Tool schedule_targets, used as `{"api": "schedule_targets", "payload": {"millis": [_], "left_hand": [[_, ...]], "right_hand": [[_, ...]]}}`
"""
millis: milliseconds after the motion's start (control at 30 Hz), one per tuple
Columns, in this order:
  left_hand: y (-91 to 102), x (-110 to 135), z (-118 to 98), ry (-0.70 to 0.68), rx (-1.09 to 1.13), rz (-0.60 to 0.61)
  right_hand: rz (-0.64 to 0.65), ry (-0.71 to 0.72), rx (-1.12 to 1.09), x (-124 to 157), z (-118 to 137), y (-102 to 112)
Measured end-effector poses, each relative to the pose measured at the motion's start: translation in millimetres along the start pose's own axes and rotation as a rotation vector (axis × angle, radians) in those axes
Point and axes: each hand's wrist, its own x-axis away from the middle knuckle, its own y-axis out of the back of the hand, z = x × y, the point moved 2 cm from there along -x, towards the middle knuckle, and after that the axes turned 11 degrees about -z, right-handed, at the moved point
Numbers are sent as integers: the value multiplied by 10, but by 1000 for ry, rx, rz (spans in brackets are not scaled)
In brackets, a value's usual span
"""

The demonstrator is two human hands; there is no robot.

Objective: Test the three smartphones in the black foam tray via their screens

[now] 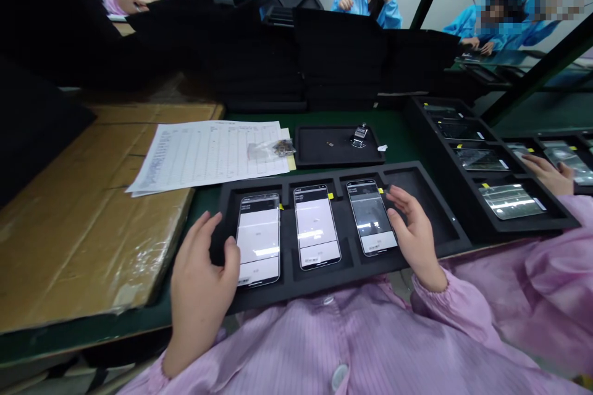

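Observation:
Three lit phones lie screen up in compartments of a black foam tray [435, 197] in front of me: a left phone [258, 237], a middle phone [317, 228] and a right phone [372, 216]. Each has a small yellow tab near its upper right edge. My left hand [204, 278] is open beside the left phone, thumb close to its left edge. Over the right edge of the right phone is my right hand [414, 231], fingers apart and holding nothing. Whether either hand touches a phone, I cannot tell. The tray's rightmost compartment holds no phone.
Printed sheets [204, 154] bear a plastic bag of small parts [273, 149]. Behind my tray sits a small black tray [301, 148]. A brown board [92, 228] lies left, stacked black trays [343, 55] rise behind. At right stands another phone tray [482, 197], near a co-worker's hand [549, 174].

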Motion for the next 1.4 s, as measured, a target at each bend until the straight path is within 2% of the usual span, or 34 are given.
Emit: {"api": "schedule_targets", "payload": {"millis": [167, 267, 333, 433, 500, 567, 667, 733, 800, 900, 1033, 1233, 1400], "left_hand": [[-29, 36, -7, 5, 7, 1], [49, -9, -46, 8, 6, -4], [155, -158, -111, -34, 14, 7], [248, -599, -270, -88, -9, 78], [131, -978, -366, -11, -50, 238], [-150, -1347, -403, 144, -21, 410], [-685, -1763, -324, 304, -51, 469], [-983, -1895, -226, 415, -56, 494], [-1163, -1940, -156, 495, -14, 508], [-1240, -1957, -145, 585, 113, 506], [-1172, -2033, -285, 625, 315, 478], [-1061, -2185, -631, 470, 458, 392], [-1217, -2249, -826, 371, 432, 365]], "right_hand": [[24, 18, 31, -7, 47, 2], [21, 21, 46, -14, 99, -1], [32, 14, 61, -15, 130, -3], [59, -27, 101, -8, 149, 4], [65, -53, 121, -4, 136, 13], [61, -50, 118, -2, 110, 16], [61, -19, 101, 4, 61, 8], [72, -16, 109, 13, 31, 0], [84, -25, 118, 24, 10, -6], [96, -25, 114, 34, -3, -12], [117, -21, 95, 31, -5, -23], [117, -22, 74, 28, -14, -49], [115, -12, 45, 27, -14, -69]]}}
